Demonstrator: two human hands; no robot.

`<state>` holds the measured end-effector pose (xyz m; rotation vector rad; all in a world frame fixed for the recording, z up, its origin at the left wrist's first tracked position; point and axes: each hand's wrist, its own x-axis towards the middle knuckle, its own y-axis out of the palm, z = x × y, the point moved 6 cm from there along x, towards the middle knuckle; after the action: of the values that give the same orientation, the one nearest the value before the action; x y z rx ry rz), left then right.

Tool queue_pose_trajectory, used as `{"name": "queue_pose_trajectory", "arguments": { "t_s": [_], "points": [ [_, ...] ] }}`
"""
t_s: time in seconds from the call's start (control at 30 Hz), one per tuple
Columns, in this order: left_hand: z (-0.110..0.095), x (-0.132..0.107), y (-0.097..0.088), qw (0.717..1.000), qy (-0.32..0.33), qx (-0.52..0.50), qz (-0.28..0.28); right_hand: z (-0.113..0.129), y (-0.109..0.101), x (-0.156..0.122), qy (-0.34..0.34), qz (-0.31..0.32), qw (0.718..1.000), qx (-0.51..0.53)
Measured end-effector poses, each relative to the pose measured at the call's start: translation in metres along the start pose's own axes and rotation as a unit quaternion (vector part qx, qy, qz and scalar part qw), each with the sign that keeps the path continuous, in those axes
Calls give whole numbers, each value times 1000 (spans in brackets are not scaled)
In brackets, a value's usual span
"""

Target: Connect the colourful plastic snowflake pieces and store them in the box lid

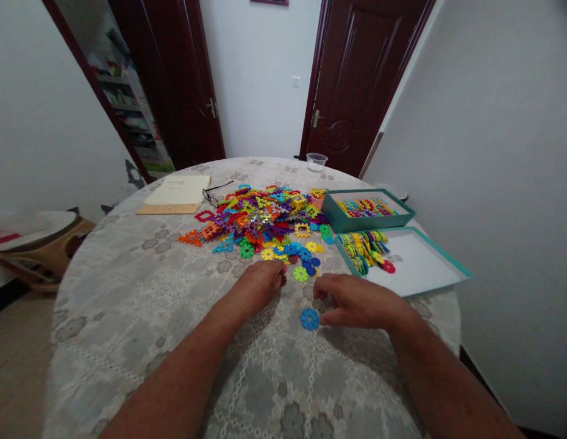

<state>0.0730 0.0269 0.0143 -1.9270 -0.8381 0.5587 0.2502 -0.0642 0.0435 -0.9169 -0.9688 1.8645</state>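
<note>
My left hand (261, 281) is closed at the near edge of the pile, its fingertips pinching a small dark brown snowflake disc that is mostly hidden. To its right, my right hand (352, 300) hovers low over the cloth with thumb and fingers apart. A blue snowflake disc (310, 319) lies flat by the right thumb tip; whether they touch I cannot tell. Between and beyond the hands are a lime green disc (300, 274), dark blue discs (312, 266) and yellow discs (267, 253). Behind them rises a heap of mixed colourful plastic interlocking pieces (265, 213).
At right, a green box (368, 221) holds rows of coloured pieces. Its white, green-rimmed lid (425, 268) carries stacked yellow, green and blue discs (363, 250) and a red disc (389, 266). Glasses (211, 196), papers (178, 190) and a clear plastic bowl (316, 161) stand farther back.
</note>
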Motion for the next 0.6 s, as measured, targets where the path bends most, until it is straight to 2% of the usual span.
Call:
{"name": "queue_pose_trajectory", "arguments": {
  "t_s": [0.1, 0.17, 0.33, 0.4, 0.6],
  "points": [
    [1, 0, 0, 1000, 1, -1, 1, 16, 22, 8, 1, 20, 998, -55],
    [0, 0, 1, 1000, 10, 0, 3, 18, 29, 11, 2, 23, 997, -70],
    [-3, -3, 1, 998, 11, -64, 2, 15, 24, 16, -22, 15, 1000, -15],
    [-3, -3, 1, 995, 2, -102, -9, 14, 19, 22, -29, -10, 999, 23],
    [-2, 1, 5, 982, 8, -186, -28, 9, 11, 41, -14, -167, 975, 148]
  ]
}}
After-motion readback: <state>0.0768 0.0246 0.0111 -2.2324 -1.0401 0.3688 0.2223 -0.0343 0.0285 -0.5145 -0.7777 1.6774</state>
